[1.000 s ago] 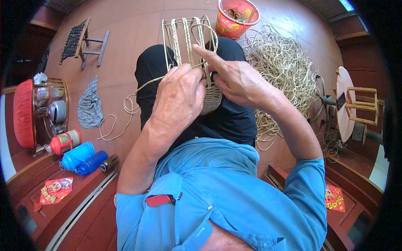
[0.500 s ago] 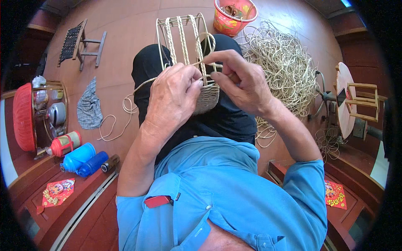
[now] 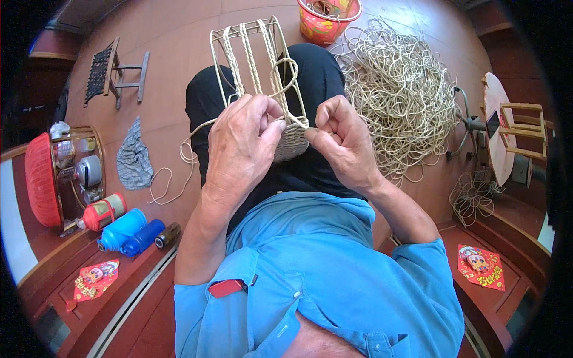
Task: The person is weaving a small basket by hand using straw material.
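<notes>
A basket frame [image 3: 276,30] of thin rods, strung with plaited strands, lies across my lap with its far end between my knees. Its near end is a band of tight weaving [image 3: 291,144] in pale cord. My left hand [image 3: 239,140] is closed at the left of this band, thumb and forefinger pinching the cord at its edge. At the band's right corner my right hand [image 3: 347,143] is closed in a pinch on the cord; its fingertips partly hide it. A loose loop of cord [image 3: 295,70] curls above the weaving. More cord [image 3: 186,146] trails from my left hand to the floor.
A big tangled heap of pale cord [image 3: 400,101] lies on the floor at right, beside a red bucket [image 3: 325,27]. A small stool [image 3: 113,68] and a checked cloth [image 3: 135,158] are at left, near several flasks [image 3: 122,230]. A round-topped stand [image 3: 496,137] is far right.
My right hand has moved right and down from above the weaving to its right corner, drawing the cord across. My left hand stays at the band. The whole view has shifted slightly.
</notes>
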A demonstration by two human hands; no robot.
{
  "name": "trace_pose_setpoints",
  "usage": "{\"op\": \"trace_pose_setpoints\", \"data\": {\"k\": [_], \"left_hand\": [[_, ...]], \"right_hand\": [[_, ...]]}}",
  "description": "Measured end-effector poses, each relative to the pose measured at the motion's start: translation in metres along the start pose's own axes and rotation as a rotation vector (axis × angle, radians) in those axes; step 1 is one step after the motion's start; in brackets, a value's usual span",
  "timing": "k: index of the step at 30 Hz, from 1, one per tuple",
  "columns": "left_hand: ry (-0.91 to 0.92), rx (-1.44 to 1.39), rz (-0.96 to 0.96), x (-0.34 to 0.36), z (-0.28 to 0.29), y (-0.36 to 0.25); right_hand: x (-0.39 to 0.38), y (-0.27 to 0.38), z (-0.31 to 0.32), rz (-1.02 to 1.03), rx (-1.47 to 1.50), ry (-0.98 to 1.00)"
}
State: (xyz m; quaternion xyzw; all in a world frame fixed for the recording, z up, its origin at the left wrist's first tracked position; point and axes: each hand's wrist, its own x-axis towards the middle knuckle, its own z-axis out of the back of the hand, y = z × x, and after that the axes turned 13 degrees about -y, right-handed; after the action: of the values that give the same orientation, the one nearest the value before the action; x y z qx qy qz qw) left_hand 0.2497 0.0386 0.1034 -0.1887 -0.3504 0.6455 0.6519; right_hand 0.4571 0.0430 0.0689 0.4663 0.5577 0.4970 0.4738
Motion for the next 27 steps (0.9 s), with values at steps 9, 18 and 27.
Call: {"op": "trace_pose_setpoints", "data": {"k": [9,18,27], "left_hand": [[0.015,0.039,0.015,-0.003,-0.001,-0.004],[0.018,0.012,0.051,-0.001,-0.001,-0.005],[0.025,0.008,-0.018,-0.004,-0.001,0.001]], "right_hand": [[-0.005,-0.010,-0.001,-0.032,0.046,-0.001],[0.008,0.008,0.017,0.557,-0.502,0.047],[0.000,0.002,0.016,0.494,-0.441,0.037]]}}
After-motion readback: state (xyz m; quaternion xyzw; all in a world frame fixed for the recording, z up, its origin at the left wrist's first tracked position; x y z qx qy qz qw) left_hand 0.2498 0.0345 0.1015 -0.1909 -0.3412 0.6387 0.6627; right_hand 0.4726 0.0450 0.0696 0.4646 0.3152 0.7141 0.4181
